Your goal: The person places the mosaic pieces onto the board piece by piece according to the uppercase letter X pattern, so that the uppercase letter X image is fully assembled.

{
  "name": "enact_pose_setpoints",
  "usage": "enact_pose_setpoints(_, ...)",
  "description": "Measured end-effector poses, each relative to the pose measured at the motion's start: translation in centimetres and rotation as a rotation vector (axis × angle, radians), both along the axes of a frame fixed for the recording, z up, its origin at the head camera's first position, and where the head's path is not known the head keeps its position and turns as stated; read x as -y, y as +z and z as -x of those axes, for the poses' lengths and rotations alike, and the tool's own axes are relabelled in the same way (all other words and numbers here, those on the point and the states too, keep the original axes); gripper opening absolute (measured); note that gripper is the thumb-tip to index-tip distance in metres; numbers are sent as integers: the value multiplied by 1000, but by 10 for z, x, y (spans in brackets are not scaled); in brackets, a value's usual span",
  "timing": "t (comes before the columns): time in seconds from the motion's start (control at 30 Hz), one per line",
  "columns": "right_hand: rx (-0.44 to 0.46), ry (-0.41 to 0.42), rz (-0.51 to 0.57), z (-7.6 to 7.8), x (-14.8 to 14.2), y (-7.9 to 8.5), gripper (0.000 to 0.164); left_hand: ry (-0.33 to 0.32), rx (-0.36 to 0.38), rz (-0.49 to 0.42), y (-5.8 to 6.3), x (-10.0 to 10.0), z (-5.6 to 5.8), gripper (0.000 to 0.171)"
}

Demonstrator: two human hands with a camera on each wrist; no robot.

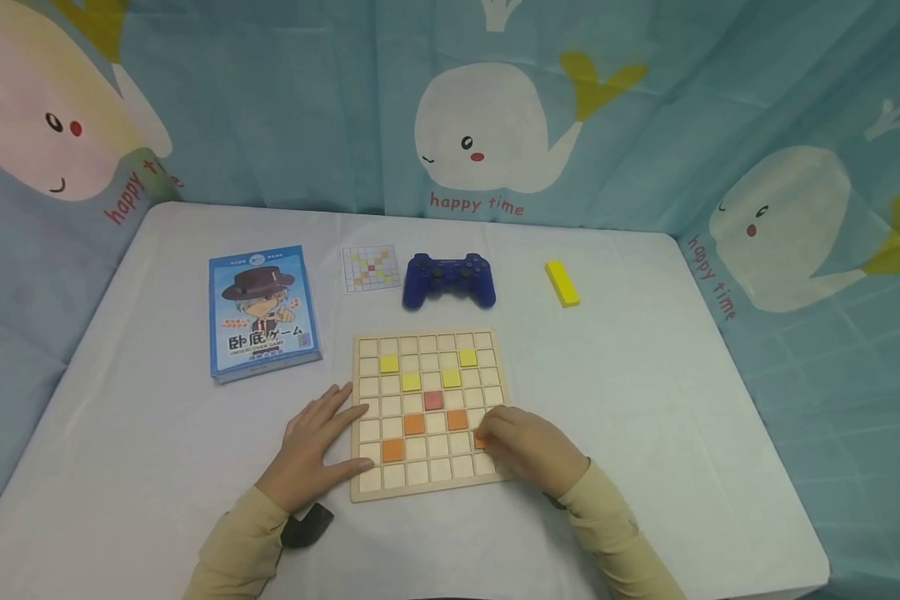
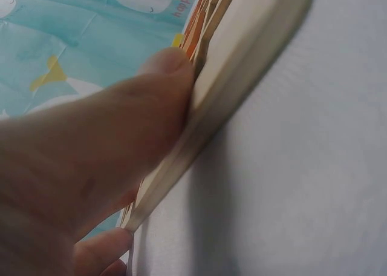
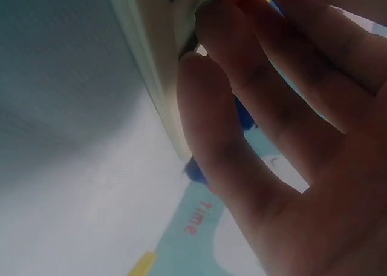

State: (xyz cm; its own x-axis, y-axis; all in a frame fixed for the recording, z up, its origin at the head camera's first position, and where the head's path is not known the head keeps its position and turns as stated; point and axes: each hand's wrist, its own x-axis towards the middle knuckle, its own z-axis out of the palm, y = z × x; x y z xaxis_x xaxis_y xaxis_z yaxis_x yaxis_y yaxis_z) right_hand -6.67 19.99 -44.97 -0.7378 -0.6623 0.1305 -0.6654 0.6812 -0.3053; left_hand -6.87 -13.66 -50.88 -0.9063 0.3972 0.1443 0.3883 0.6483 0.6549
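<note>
A square wooden grid board [image 1: 437, 447] lies on the white table. Several yellow tiles [image 1: 411, 382] sit in its far half, a red tile [image 1: 433, 401] in the middle, and orange tiles [image 1: 414, 424] in the near half. My left hand [image 1: 311, 454] is spread along the left edge, its thumb and fingertips resting on the rim. At the lower right of the board, my right hand [image 1: 532, 446] pinches an orange tile [image 1: 481, 440] at a square, with curled fingers partly covering it. In the right wrist view, the fingertips [image 3: 202, 76] are close to the board's edge.
Beyond the board lie a pattern card [image 1: 371, 268], a blue game controller [image 1: 448, 282] and a yellow block [image 1: 562, 283]. A blue game box [image 1: 262, 312] lies at the left. A curtain with whales [image 1: 487, 125] hangs behind the table.
</note>
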Motion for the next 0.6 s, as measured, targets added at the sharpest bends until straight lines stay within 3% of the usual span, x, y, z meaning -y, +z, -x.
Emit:
enact_pose_setpoints(0.27,-39,24,8,1,1,-4,14,10,19,0,3,0,-1,71)
enact_pose_setpoints(0.6,-1,-9,-1,2,7,-5,13,12,13,3,4,0,-2,70)
